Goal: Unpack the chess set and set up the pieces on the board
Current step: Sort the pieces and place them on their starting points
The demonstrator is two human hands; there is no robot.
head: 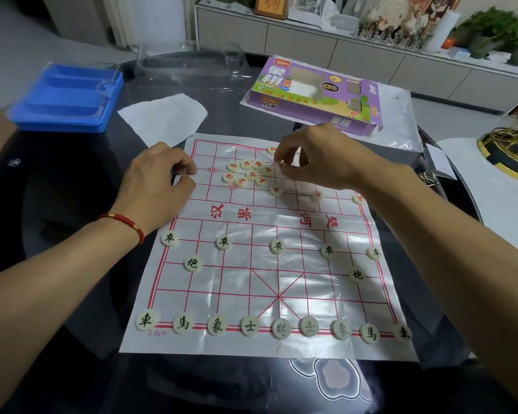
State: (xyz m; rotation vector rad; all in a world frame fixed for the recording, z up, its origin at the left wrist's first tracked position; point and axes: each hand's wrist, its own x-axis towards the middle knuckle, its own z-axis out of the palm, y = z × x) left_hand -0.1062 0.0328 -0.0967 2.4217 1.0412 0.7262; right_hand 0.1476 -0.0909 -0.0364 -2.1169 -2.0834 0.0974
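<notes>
1. While resting curled at the far left edge of the board (263,282), left hand (159,186) with fingers bent inward; whether holding a piece cannot be told.
2. Right hand (317,156) over the far half, thumb and forefinger pinched on something small at the edge of the red-lettered cluster (248,174), apparently one piece, though largely hidden by the fingertips.
3. Near half complete: black-lettered back row (269,327) along the near edge, two cannons and five soldiers ahead of it.
4. Far half unfinished: most red pieces heaped loose left of centre, a few already placed toward the right edge.
5. Pieces judged small, light, hard, smooth discs, likely to slip; best taken by the rim between thumb and forefinger.
6. Board judged a thin, creased, glossy sheet, soft and liable to shift on the dark desk (72,234); worth pinning at an edge.
7. Beyond the board: blue tray (66,97), purple box (314,94), white paper (165,115).
</notes>
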